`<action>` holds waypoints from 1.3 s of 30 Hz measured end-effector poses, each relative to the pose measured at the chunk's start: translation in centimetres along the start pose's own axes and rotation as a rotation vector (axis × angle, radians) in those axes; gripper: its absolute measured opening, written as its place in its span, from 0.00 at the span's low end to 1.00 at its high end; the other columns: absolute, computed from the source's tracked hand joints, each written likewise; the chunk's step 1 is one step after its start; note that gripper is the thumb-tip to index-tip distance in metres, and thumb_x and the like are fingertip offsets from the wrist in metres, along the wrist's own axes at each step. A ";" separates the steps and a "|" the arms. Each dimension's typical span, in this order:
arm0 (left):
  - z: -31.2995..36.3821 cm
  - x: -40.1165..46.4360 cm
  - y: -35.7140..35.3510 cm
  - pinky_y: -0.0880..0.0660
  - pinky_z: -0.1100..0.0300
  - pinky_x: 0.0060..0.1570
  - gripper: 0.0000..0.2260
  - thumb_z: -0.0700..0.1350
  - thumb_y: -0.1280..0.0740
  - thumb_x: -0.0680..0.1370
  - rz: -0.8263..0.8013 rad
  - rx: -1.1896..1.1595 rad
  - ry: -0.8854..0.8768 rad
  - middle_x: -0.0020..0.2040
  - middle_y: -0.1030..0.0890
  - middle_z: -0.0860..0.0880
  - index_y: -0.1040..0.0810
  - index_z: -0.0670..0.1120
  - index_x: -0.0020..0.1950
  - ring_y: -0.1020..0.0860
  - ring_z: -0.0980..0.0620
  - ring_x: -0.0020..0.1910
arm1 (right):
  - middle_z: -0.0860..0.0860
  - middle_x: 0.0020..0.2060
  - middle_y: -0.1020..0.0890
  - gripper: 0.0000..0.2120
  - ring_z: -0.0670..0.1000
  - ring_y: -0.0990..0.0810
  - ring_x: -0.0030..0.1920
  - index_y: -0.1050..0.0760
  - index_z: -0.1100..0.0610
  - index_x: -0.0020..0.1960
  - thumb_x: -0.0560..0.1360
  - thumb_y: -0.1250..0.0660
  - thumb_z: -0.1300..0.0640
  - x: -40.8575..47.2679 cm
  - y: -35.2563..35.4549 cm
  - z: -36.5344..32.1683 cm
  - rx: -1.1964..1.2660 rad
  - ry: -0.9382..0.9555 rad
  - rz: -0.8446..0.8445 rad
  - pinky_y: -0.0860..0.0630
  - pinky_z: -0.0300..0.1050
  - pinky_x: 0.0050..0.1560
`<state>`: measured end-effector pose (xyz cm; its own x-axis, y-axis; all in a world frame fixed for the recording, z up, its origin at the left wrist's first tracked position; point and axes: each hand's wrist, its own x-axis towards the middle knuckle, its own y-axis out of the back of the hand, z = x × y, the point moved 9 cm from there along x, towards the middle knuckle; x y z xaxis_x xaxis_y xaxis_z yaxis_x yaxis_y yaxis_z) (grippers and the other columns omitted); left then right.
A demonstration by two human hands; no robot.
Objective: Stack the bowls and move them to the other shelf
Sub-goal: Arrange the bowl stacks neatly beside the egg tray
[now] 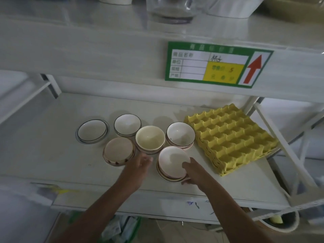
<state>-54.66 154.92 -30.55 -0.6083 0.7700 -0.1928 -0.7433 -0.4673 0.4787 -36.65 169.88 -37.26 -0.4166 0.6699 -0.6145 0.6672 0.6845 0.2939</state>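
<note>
1. Nearest: right hand (192, 170) clamped on the rim of a pink bowl (172, 159), tilted atop a short stack (169, 176) at the shelf's (52, 155) front edge.
2. Left hand (138, 164) open, fingers spread, holding nothing, just beside the stack and close to a beige bowl (119, 150).
3. Behind: cream bowl (150, 138), two white bowls (180, 135) (127, 125), shallow dish (92, 131); yellow egg trays (231, 135) at right.
4. Judged: stacking underway; next, seating the pink bowl level, then gathering the rest.

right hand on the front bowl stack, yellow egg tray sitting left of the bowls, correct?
Not quite. The head view shows the yellow egg tray to the right of the bowls, not the left. The right hand is on the front bowl stack as you said.
</note>
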 end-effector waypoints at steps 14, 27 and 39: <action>-2.6 2.5 -8.1 0.19 0.51 0.34 0.18 0.42 0.42 0.79 -0.315 -0.365 0.392 0.60 0.24 0.34 0.34 0.41 0.69 0.19 0.39 0.41 | 0.64 0.56 0.20 0.17 0.63 0.14 0.44 0.30 0.57 0.67 0.79 0.40 0.56 0.2 -0.3 -0.7 0.016 -0.013 -0.132 0.14 0.56 0.47; -3.6 1.3 -7.9 0.18 0.50 0.38 0.24 0.63 0.44 0.79 -0.342 -0.543 0.474 0.46 0.19 0.33 0.28 0.44 0.61 0.18 0.37 0.40 | 0.57 0.27 0.20 0.19 0.51 0.25 0.20 0.33 0.64 0.68 0.81 0.45 0.55 0.1 0.7 -1.5 -0.334 0.002 -0.066 0.29 0.36 0.22; -0.6 -0.8 9.6 0.24 0.55 0.36 0.09 0.53 0.34 0.74 0.392 0.431 0.004 0.35 0.19 0.49 0.25 0.48 0.42 0.20 0.44 0.35 | 0.59 0.31 0.19 0.20 0.50 0.23 0.20 0.35 0.62 0.71 0.83 0.44 0.54 0.2 0.6 -0.9 -0.283 -0.022 -0.102 0.30 0.35 0.22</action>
<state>-61.45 149.53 -26.27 -0.8170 0.5728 0.0665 -0.2819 -0.4974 0.8204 -36.90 170.62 -36.53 -0.4572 0.5894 -0.6660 0.4224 0.8029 0.4206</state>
